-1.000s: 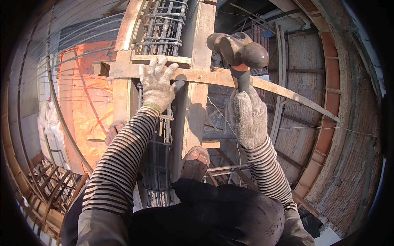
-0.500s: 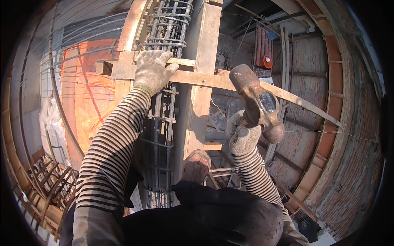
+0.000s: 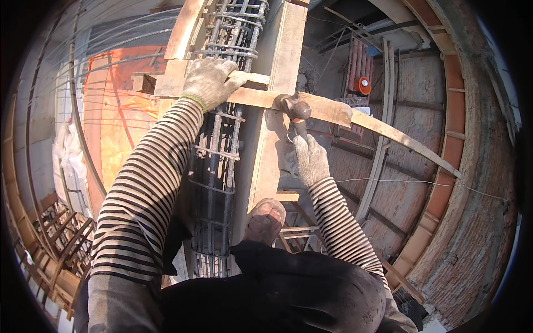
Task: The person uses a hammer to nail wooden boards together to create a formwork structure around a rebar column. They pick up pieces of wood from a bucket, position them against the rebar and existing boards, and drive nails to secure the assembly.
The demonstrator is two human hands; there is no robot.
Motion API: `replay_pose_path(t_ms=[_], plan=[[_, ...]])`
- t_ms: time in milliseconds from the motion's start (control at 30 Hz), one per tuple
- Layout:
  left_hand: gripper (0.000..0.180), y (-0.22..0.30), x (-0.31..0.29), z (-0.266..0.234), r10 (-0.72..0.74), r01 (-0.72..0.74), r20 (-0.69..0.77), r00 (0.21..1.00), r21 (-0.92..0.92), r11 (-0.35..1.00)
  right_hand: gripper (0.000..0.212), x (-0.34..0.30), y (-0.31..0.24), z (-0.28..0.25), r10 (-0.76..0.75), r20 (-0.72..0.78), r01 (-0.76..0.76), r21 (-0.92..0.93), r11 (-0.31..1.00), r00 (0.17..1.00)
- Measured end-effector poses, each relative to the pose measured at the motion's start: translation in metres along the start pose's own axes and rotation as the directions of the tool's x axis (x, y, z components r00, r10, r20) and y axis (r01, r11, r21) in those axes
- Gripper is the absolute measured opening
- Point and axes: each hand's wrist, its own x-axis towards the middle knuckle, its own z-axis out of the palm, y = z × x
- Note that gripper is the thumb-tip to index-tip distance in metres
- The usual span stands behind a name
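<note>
Batten point(image 3: 252, 97) — laid across form boards point(image 3: 288, 50). Left hand point(image 3: 211, 80) curled over it; right hand point(image 3: 310, 158) closed round hammer point(image 3: 298, 108). Fastening hidden — perhaps unfinished.

Hard sunlight bleaches the timber board point(image 3: 287, 53) just right of the rebar cage point(image 3: 212, 183), and I see dark, firm-edged shadows on its lower stretch, while the orange sheet point(image 3: 111, 141) to the cage's left glows brightly in a pale haze. Below the cage the black trousers point(image 3: 250, 294) sink into near-featureless dark, and up to its right, past the board, the recess is dim. The cage's own bars look fairly crisp, but far to its right the rough wall point(image 3: 469, 233) bends and softens toward a round black rim.
</note>
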Motion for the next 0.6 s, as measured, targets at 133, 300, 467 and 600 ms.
replay_pose_path(t_ms=[133, 300, 467, 600], plan=[[0.056, 0.006, -0.001, -0.004, 0.006, -0.006, 0.016, 1.0, -0.011, 1.0, 0.02, 0.003, -0.035, -0.059, -0.318, -0.331, 0.262, -0.203, 0.944, 0.889], [0.056, 0.005, -0.003, -0.01, -0.01, 0.01, 0.024, 1.0, 0.0, 1.0, 0.024, -0.019, -0.022, -0.011, -0.042, -0.3, 0.079, 0.114, 0.99, 0.953], [0.052, 0.005, -0.003, -0.002, 0.002, -0.002, 0.017, 1.0, 0.001, 1.0, 0.019, 0.008, -0.033, -0.047, -0.234, -0.237, 0.209, -0.126, 0.97, 0.943], [0.046, 0.002, 0.002, 0.001, 0.065, -0.064, -0.016, 0.998, 0.034, 0.997, 0.041, -0.02, -0.036, -0.035, 0.08, -0.164, -0.022, 0.33, 0.944, 0.983]])
